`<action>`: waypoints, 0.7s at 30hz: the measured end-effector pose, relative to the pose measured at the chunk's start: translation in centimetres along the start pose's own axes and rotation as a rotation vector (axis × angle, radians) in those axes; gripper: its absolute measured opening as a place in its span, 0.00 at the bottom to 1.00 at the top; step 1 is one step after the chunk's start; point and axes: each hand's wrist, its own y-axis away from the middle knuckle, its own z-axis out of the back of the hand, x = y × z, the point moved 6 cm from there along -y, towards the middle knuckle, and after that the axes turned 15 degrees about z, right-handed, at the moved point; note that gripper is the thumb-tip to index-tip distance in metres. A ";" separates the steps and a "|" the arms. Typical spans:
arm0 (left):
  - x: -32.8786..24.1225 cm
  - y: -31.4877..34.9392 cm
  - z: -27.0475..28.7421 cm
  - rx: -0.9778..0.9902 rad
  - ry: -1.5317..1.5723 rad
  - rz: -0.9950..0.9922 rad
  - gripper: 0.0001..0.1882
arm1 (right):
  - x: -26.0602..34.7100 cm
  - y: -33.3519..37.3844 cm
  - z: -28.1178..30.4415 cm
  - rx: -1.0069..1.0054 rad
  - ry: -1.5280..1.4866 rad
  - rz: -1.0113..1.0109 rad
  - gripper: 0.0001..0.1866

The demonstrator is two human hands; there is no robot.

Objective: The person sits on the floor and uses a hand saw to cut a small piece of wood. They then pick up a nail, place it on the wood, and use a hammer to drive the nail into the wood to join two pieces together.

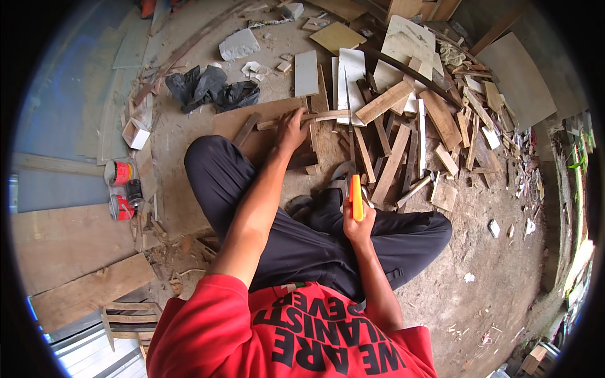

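Observation:
My left hand (292, 131) is closed over a thin wooden strip (329, 116), pressing it on top of brown wooden boards (255, 148). In my right hand (359, 225) is the orange-yellow handle of a handsaw (357, 198), gripped in front of my crossed legs. The saw's narrow blade points away from me, seen nearly edge-on. It crosses the strip close to its right end, to the right of my left hand. Whether the teeth have bitten into the wood, I cannot tell.
A heap of wood offcuts (394, 160) lies right of the saw, with a hammer (416, 188) at its near edge. Black plastic bags (211, 88) and a pale block (239, 45) are at the far left. Several paint cans (120, 173) stand by the left wall.

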 end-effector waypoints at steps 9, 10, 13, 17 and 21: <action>1.2 0.1 -1.2 -0.024 -0.048 -0.097 0.13 | 1.8 0.2 -3.4 0.102 -0.071 -0.099 0.14; 1.6 0.1 -1.5 -0.031 -0.075 -0.077 0.13 | 1.8 0.3 -3.6 0.114 -0.068 -0.105 0.14; 2.3 0.0 -2.3 -0.048 -0.087 -0.040 0.12 | 2.2 0.1 -3.7 0.123 -0.051 -0.097 0.15; 2.4 -0.3 -2.5 -0.011 -0.043 -0.046 0.12 | 1.6 0.3 -3.5 0.146 0.014 -0.080 0.14; 2.3 0.0 -2.9 0.031 -0.218 -0.021 0.13 | 1.3 0.7 -3.3 0.161 -0.031 -0.130 0.13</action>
